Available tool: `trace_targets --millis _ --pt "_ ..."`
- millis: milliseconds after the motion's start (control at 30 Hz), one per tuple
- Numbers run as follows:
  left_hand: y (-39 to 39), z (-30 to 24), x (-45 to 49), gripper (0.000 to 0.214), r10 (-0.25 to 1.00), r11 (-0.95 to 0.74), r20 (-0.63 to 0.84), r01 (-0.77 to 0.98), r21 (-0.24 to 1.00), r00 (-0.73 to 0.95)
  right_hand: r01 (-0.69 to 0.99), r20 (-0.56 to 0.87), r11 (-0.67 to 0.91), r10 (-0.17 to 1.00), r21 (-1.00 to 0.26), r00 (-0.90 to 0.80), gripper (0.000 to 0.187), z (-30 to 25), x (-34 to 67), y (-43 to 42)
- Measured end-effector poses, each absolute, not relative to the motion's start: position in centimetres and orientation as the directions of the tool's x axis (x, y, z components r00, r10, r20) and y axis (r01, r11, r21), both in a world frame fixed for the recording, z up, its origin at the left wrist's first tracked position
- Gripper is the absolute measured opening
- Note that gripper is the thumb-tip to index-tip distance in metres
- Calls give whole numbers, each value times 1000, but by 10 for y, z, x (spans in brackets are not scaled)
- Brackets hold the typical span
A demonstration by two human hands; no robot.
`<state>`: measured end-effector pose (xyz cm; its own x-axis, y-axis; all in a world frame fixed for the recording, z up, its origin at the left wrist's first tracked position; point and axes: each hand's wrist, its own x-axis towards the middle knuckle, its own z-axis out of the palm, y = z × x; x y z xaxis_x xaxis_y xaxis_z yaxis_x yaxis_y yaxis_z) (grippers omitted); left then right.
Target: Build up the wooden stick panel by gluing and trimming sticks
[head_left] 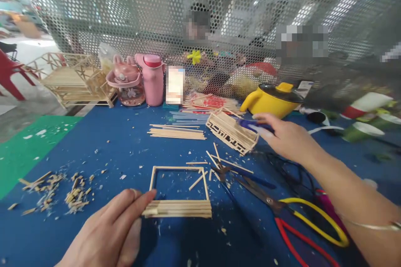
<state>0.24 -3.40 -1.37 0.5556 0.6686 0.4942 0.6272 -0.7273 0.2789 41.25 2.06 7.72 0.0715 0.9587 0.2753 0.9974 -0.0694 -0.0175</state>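
My left hand point(117, 221), fingers closed, grips the left end of a small wooden stick frame point(178, 208). The frame's near side is a strip of several sticks lying side by side; its far part is an open rectangle. My right hand point(286, 135) reaches out to the right and is closed around a blue tool that looks like a glue gun point(255, 125). The tool's front end is over a small wooden stick model point(232, 131). Pliers point(223, 171) and scissors point(269, 201) with red and yellow handles lie between my hands.
Loose sticks point(177, 132) and translucent glue sticks point(188, 117) lie behind the frame. Wood scraps point(77, 194) are at left. At the back stand a stick structure point(72, 77), a pink bottle point(153, 81) and a yellow pot point(272, 100), before a perforated metal screen point(125, 12) with people behind it.
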Motion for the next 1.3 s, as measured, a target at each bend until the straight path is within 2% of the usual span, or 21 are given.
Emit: trace_targets --millis 133,300,400,467,533,667,733,967,1167,1300 --pt "-24 -3 20 51 688 -725 411 590 356 598 998 253 -26 968 51 12 32 56 407 47" --pt "-5 20 60 43 637 -736 265 469 488 724 999 321 24 946 44 -37 39 47 409 53" --pt "4 29 80 37 620 -699 151 455 552 770 999 465 50 884 10 -49 54 49 396 29" --pt "6 30 89 34 625 -669 73 485 563 777 991 626 124 776 -42 -71 53 50 376 1" --pt "6 30 94 32 633 -642 1 524 560 774 973 692 208 718 -104 -80 54 50 352 -31" --pt "4 30 98 33 656 -599 -69 574 558 751 853 658 480 713 -204 -244 57 38 315 -76" --pt "3 30 99 33 665 -580 -81 581 571 743 800 643 549 709 -243 -291 53 29 310 -83" --pt "2 29 100 33 653 -539 -87 542 645 752 789 585 467 792 -399 -173 44 16 317 -72" --pt "3 27 101 34 632 -549 -91 527 648 770 791 527 438 832 -428 -176 30 14 311 -73" --pt "3 28 102 34 640 -558 -94 545 626 763 797 523 423 837 -432 -160 28 13 311 -72"
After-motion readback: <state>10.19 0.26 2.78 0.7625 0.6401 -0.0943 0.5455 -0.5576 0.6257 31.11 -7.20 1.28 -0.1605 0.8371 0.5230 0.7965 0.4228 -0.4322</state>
